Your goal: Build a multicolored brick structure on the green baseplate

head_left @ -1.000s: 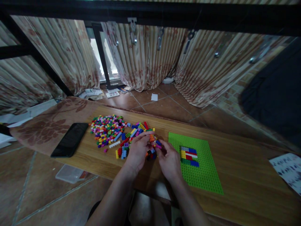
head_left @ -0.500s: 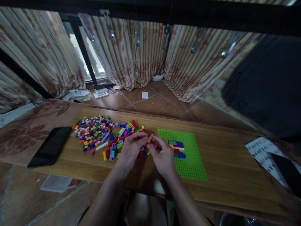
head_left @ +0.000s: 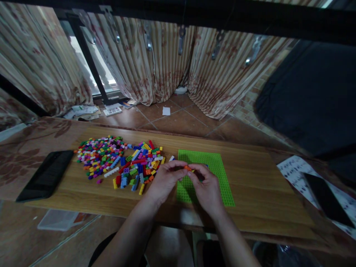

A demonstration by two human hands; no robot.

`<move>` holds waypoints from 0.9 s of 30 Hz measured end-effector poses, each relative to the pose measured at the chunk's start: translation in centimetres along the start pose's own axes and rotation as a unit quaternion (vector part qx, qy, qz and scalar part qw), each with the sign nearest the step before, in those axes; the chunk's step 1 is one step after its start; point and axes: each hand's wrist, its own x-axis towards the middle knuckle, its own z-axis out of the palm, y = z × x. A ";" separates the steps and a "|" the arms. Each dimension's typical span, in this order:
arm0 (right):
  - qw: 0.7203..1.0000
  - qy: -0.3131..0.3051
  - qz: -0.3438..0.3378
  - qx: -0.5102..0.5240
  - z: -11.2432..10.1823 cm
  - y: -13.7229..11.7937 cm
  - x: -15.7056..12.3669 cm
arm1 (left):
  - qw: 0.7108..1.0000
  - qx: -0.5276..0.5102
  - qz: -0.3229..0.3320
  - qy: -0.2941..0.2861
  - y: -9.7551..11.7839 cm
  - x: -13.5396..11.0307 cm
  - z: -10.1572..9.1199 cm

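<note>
Small orange bricks (head_left: 187,168) are pinched between the fingertips of both hands; how many there are I cannot tell. My left hand (head_left: 168,180) is closed on them from the left, above the plate's left edge. From the right, my right hand (head_left: 206,185) closes on them too, over the green baseplate (head_left: 225,187). The right hand covers most of the coloured bricks fixed on the plate. Left of my hands lies a loose heap of larger mixed bricks (head_left: 141,161).
A heap of tiny coloured bricks (head_left: 101,155) spreads further left on the wooden board (head_left: 261,185). A black phone (head_left: 46,176) lies at the left end. On the right are a printed sheet (head_left: 294,168) and another dark phone (head_left: 328,198). A clear plastic lid (head_left: 57,219) rests on the floor.
Both hands have moved right, from beside the brick heap to over the baseplate, carrying the orange bricks. The right hand now covers the bricks built there. The view has shifted slightly right.
</note>
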 end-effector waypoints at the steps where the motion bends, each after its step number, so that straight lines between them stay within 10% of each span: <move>1: 1.000 0.003 -0.001 -0.004 -0.8 0.2 0.0 | 1.000 0.003 0.000 -0.004 -0.2 -0.1 0.4; 10: 0.997 0.025 0.025 -0.064 -8.0 4.1 0.5 | 0.984 0.165 0.057 0.043 -2.1 1.5 1.2; 19: 0.993 -0.050 -0.026 -0.104 -7.4 5.0 0.7 | 0.963 0.253 0.091 0.033 -3.4 2.8 1.8; 27: 0.993 0.008 0.000 -0.116 -7.5 5.1 0.6 | 0.948 0.300 0.104 0.019 -3.6 2.9 2.2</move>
